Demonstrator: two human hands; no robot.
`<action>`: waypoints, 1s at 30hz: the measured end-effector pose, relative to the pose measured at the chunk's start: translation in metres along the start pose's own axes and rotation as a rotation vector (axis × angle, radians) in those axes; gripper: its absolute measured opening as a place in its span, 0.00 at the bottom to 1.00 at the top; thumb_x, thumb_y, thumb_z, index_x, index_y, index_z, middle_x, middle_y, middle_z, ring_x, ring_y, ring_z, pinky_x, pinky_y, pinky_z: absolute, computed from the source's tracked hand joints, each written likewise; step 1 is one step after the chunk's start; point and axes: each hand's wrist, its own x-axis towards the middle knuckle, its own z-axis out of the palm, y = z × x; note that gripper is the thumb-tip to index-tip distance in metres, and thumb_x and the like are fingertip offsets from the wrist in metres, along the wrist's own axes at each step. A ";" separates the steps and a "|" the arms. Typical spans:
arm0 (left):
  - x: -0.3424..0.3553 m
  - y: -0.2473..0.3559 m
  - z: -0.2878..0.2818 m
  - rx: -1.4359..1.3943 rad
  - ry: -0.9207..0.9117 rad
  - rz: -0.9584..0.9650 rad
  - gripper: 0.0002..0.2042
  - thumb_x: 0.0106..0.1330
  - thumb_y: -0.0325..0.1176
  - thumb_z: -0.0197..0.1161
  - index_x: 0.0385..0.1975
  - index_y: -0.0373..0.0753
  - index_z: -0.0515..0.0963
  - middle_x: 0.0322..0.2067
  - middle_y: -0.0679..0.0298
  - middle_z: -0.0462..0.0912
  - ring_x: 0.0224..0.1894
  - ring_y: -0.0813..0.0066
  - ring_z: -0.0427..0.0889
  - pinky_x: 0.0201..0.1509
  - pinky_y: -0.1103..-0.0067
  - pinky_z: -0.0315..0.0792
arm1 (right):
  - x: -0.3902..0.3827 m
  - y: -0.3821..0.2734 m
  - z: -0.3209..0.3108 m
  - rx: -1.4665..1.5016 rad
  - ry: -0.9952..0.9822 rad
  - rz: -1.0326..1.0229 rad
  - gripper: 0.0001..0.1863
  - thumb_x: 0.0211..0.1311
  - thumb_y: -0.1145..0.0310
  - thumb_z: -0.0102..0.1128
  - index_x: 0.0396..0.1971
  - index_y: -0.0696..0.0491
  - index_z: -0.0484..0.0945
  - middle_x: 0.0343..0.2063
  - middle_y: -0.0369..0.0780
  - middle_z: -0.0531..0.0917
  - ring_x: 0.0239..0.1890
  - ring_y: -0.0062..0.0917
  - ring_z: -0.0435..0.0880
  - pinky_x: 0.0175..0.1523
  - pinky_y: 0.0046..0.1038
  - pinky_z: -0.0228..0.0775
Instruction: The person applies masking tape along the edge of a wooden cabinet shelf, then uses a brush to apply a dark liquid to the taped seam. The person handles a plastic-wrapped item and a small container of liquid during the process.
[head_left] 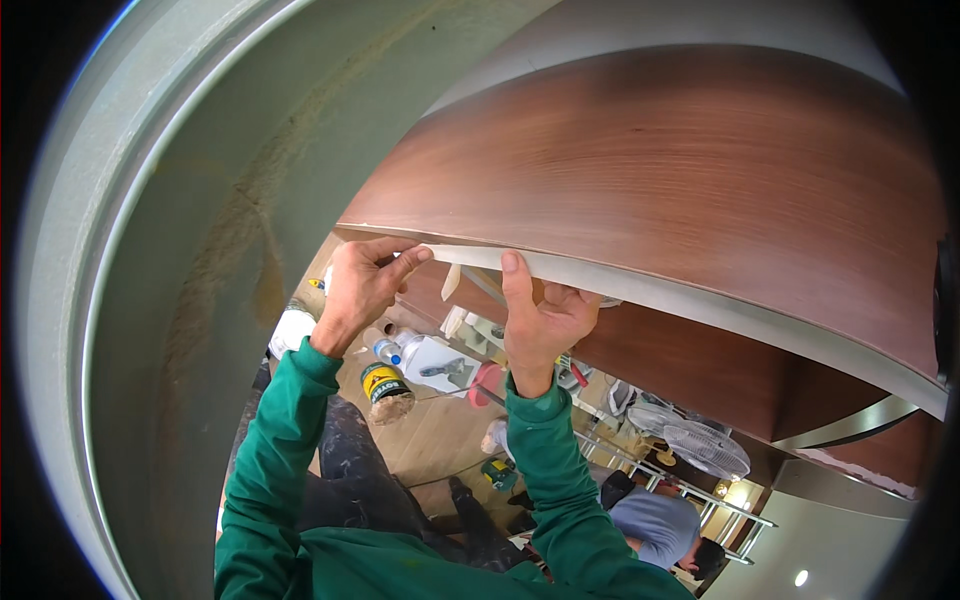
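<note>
A pale strip of masking tape (640,282) runs along the lower edge of a reddish-brown wood panel (660,150). At the strip's left end, my left hand (362,288) pinches the tape between thumb and fingertips. My right hand (545,325) is farther along, its thumb pressed on the face of the strip and its fingers curled behind. What those curled fingers touch is partly hidden. A small loose pale piece (451,283) hangs below the strip between my hands.
A pale green curved surface (210,300) rises close on the left. Far below are a wood floor (440,425), a yellow-and-black bucket (383,383), a white board (437,365), a fan (706,447), a metal ladder (735,530) and another person (655,525).
</note>
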 end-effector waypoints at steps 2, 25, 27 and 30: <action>0.001 -0.001 -0.002 0.009 -0.009 -0.008 0.14 0.64 0.39 0.68 0.40 0.33 0.85 0.15 0.66 0.78 0.16 0.84 0.73 0.18 0.82 0.68 | -0.001 0.005 -0.005 -0.021 -0.055 -0.018 0.27 0.52 0.85 0.68 0.53 0.61 0.70 0.50 0.43 0.78 0.52 0.26 0.78 0.59 0.28 0.70; 0.008 0.008 0.001 0.053 -0.017 0.037 0.14 0.64 0.39 0.68 0.40 0.33 0.85 0.16 0.65 0.79 0.16 0.84 0.74 0.19 0.82 0.68 | 0.003 0.008 -0.001 -0.002 -0.011 -0.001 0.22 0.51 0.83 0.70 0.47 0.63 0.74 0.44 0.42 0.81 0.45 0.24 0.79 0.55 0.27 0.70; 0.008 0.007 0.002 0.049 -0.004 0.060 0.14 0.63 0.37 0.69 0.39 0.31 0.85 0.16 0.65 0.79 0.15 0.86 0.73 0.17 0.84 0.67 | 0.003 0.011 -0.003 -0.030 -0.027 -0.023 0.23 0.50 0.83 0.70 0.47 0.63 0.75 0.44 0.42 0.81 0.45 0.24 0.79 0.55 0.27 0.70; 0.009 0.008 0.003 0.058 -0.007 0.056 0.13 0.63 0.37 0.69 0.38 0.31 0.85 0.15 0.65 0.79 0.15 0.85 0.73 0.17 0.83 0.67 | 0.003 0.010 -0.003 -0.009 -0.007 -0.020 0.22 0.50 0.83 0.70 0.47 0.62 0.75 0.45 0.42 0.80 0.46 0.24 0.79 0.55 0.27 0.70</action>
